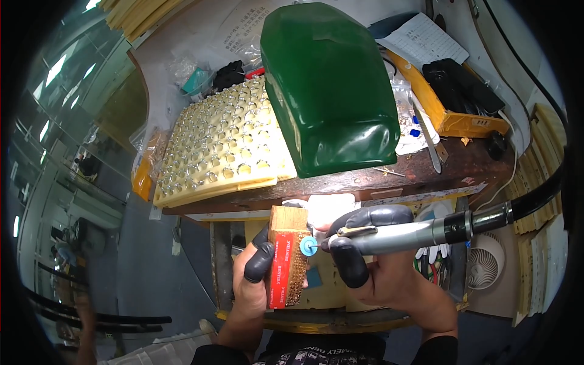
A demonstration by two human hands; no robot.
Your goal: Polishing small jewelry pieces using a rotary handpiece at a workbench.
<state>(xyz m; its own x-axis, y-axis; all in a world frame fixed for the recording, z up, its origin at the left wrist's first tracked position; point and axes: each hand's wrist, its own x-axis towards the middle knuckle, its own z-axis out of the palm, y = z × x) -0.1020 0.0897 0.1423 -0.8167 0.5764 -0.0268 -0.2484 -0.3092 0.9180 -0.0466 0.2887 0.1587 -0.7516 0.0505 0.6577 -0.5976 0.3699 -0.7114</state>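
Upright in my left hand [252, 274] is a wooden block [288, 218] with red tape round it and a bumpy golden-brown side. Black finger covers are on that hand, and its fingers wrap the block. My right hand [380, 267], also with black finger covers, grips a silver rotary handpiece [395, 237] lying nearly level. At the handpiece's tip a small blue disc [309, 246] is at the block's bumpy side; whether it touches cannot be told. A black hose [541, 198] runs from the handpiece's rear to the right.
A large glossy green hood [331, 91] rises over the dark bench. On its left, a cream tray [213, 188] carries many small silver rings. An orange box [471, 125] with black objects stands right, beside tweezers [435, 159]. Below are an open drawer [274, 325] and a white fan [485, 261].
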